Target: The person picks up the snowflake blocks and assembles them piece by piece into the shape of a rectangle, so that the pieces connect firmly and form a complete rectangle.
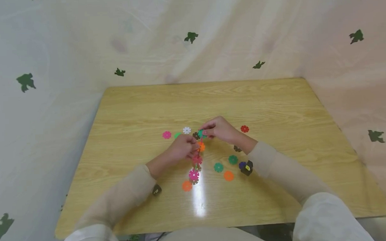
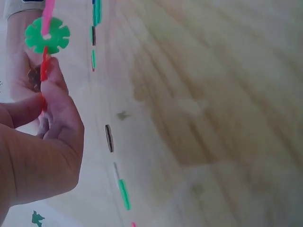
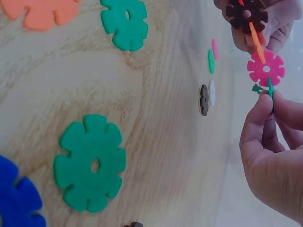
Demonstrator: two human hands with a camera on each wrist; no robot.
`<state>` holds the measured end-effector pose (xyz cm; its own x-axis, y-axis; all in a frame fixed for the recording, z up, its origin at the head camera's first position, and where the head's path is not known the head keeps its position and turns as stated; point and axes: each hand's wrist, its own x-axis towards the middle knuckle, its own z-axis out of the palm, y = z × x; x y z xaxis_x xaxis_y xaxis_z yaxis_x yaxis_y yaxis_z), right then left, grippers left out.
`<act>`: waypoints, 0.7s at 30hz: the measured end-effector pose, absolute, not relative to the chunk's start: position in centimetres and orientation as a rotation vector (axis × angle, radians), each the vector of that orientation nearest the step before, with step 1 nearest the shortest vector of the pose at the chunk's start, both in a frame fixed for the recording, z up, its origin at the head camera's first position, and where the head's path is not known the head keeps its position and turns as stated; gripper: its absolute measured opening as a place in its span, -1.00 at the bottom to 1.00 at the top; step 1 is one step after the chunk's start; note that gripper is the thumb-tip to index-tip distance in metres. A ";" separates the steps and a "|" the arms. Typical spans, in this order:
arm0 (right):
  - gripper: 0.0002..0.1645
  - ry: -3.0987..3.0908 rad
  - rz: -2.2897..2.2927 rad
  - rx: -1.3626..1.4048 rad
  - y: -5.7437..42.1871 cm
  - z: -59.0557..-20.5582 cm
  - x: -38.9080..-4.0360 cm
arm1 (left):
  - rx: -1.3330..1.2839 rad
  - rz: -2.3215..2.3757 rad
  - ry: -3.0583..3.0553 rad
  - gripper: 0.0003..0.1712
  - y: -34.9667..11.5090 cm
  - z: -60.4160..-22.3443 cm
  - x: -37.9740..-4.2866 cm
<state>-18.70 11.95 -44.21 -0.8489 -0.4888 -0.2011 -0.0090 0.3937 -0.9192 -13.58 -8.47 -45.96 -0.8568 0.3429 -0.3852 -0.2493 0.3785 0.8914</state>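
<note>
Both hands hold a chain of notched, flower-shaped interlocking discs above the table. My right hand (image 3: 277, 156) pinches the green disc (image 3: 270, 92) at its far end, slotted into a pink disc (image 3: 266, 68). An orange disc (image 3: 257, 42) and a brown disc (image 3: 246, 16) follow toward my left hand (image 1: 182, 148). In the left wrist view, the left thumb and finger pinch a red disc (image 2: 44, 71), seen edge-on. A light green disc (image 2: 47, 35) joins it, with another pink piece (image 2: 49, 12) beyond. In the head view, the chain's near part hangs toward me, ending around a pink disc (image 1: 194, 175).
Loose discs lie around the hands: pink (image 1: 166, 135), white (image 1: 187, 130) and brown (image 1: 196, 135) behind; red (image 1: 244, 129) farther right; green (image 1: 218, 167), orange (image 1: 228, 175) and blue (image 1: 242, 165) on the right; orange (image 1: 187, 186) in front. The wooden table (image 1: 131, 105) meets pale curtains.
</note>
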 end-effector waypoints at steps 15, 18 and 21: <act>-0.68 2.129 -1.499 -0.309 12.3 -44.7 -18.9 | 0.164 1.465 2.060 -0.86 -9.1 -46.2 -13.9; -0.67 2.142 -1.486 -0.321 12.3 -44.6 -18.9 | 0.179 1.457 2.080 -0.82 -9.1 -46.2 -14.1; -0.69 2.141 -1.483 -0.320 12.3 -44.5 -18.9 | 0.182 1.457 2.094 -0.79 -9.0 -46.0 -14.4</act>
<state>-18.92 12.25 -44.52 -0.8415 -0.4652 -0.2746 0.0935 0.3751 -0.9222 -14.43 -9.04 -46.03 -0.8249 0.4210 -0.3772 -0.2075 0.3952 0.8948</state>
